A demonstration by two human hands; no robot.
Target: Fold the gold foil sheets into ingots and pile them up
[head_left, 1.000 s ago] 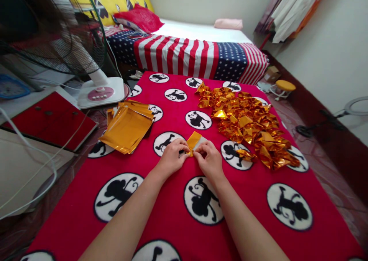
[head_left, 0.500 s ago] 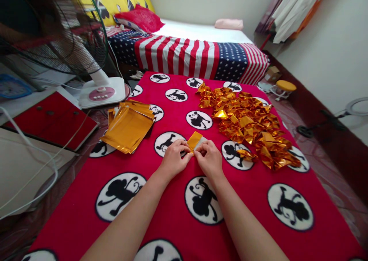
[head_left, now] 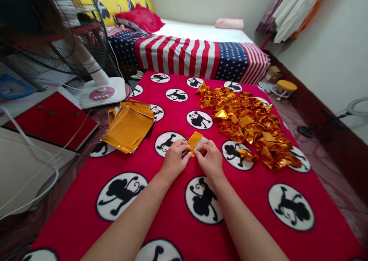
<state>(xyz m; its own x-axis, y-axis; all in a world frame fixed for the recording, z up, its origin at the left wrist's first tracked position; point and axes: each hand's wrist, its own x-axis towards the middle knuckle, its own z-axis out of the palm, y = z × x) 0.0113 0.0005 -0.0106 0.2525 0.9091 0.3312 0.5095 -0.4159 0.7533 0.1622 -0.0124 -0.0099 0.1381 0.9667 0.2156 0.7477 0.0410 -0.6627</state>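
From where I stand, the small paper (head_left: 195, 139), gold on one side and pale grey on the other, lies about midway between the left and right edges of the red cloth (head_left: 169, 222), whose near edge runs out of sight. It sits straight ahead of the person, between the two hands and just beyond the fingertips, and neither hand is clearly nearer: both touch it. The left hand (head_left: 176, 156) pinches its near left corner, the thumb and forefinger arched with a slim gap behind their tips; the right hand (head_left: 211, 158) is narrow too, fingers curled and thumb set on the near right side. The gold band slants away from them, leaning toward the far right corner of the cloth; the near end is hidden under the fingers, so I can't tell the full long axis. Along the left edge lies a stack of gold sheets (head_left: 128, 129); toward the right edge spreads a heap of folded gold pieces (head_left: 247, 119), well apart from the left hand.
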